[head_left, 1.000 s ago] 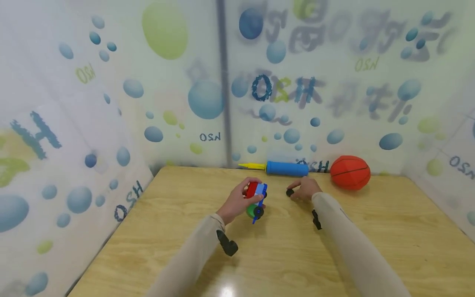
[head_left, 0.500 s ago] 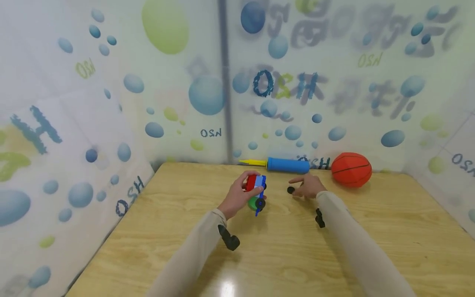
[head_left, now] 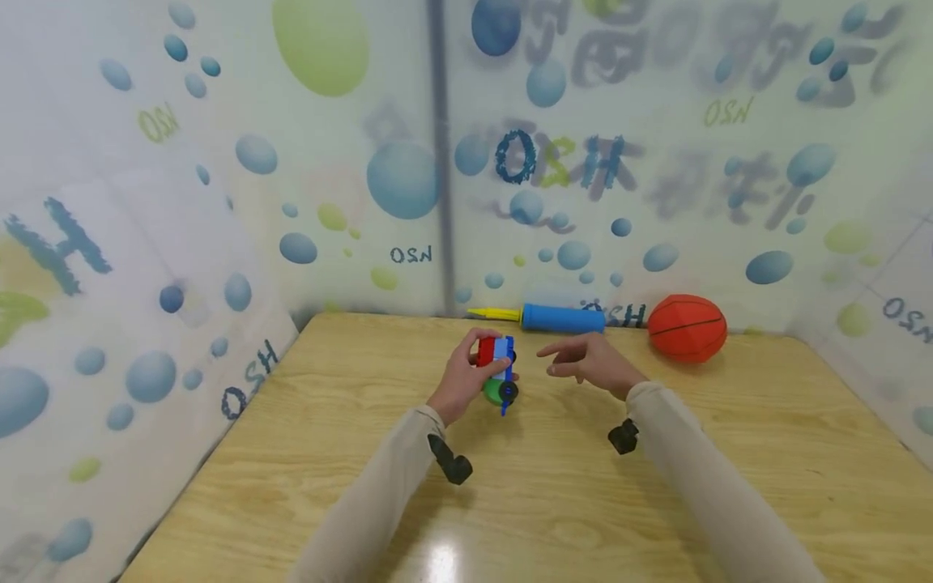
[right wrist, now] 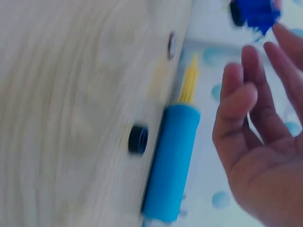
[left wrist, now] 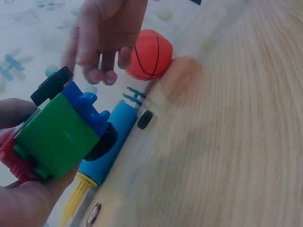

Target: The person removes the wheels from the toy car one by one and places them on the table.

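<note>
My left hand [head_left: 463, 377] grips a toy car [head_left: 498, 366] built of red, blue and green blocks with black wheels, and holds it just above the wooden table [head_left: 554, 502]. The car's green underside [left wrist: 57, 135] faces the left wrist view. My right hand [head_left: 577, 362] hovers open to the right of the car, its fingers [left wrist: 102, 45] straight and pointing toward it, holding nothing. A loose black wheel [right wrist: 138, 139] lies on the table beside the blue pump [right wrist: 171, 161]. In the head view the right hand hides this wheel.
A blue hand pump with a yellow nozzle [head_left: 563, 318] lies along the back wall. An orange ball [head_left: 688, 327] rests to its right. Printed bubble-pattern walls [head_left: 219, 243] close the table at the left, back and right.
My right hand has left the loose black wheel on the table, risen and moved left toward the car with its fingers spread. My left hand has lifted the car slightly.
</note>
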{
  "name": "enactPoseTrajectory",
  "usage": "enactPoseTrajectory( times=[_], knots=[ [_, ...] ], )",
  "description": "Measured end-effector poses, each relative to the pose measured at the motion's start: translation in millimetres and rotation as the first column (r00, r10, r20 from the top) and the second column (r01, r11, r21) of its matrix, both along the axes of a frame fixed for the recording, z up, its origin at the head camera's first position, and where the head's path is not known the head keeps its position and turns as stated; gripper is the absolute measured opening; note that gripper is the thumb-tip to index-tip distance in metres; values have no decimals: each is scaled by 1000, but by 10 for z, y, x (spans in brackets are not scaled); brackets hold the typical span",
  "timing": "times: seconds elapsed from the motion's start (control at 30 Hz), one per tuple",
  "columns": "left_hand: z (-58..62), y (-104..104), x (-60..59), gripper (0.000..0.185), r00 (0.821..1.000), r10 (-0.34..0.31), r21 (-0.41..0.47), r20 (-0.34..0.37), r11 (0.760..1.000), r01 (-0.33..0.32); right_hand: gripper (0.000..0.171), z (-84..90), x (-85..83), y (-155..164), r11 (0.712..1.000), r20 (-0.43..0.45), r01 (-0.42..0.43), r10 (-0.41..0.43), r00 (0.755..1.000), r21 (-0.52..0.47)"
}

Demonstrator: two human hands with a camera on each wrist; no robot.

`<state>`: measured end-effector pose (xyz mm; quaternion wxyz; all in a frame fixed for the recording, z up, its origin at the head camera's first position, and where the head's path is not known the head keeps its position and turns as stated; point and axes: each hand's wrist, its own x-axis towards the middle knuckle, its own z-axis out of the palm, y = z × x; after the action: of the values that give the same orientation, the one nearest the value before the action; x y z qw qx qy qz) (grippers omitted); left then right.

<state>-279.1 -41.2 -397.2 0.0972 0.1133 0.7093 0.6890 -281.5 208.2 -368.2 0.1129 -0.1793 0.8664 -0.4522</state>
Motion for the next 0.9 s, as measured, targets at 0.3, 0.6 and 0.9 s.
enactPoseTrajectory(
  times=[0.3, 0.6, 0.9],
  knots=[
    [19, 62, -30, 45, 998, 63, -56, -25, 996, -65, 34, -32, 150, -322, 978, 31, -186, 189, 981, -91],
    [27, 102, -10, 45, 997, 72, -64, -25, 995, -74, 31, -90, 199, -430, 972, 37, -188, 195, 980, -140],
    [-2, 98, -26, 46, 996, 83, -68, -20, 994, -84, 28, -104, 199, -472, 980, 26, -165, 168, 985, -115]
  ],
)
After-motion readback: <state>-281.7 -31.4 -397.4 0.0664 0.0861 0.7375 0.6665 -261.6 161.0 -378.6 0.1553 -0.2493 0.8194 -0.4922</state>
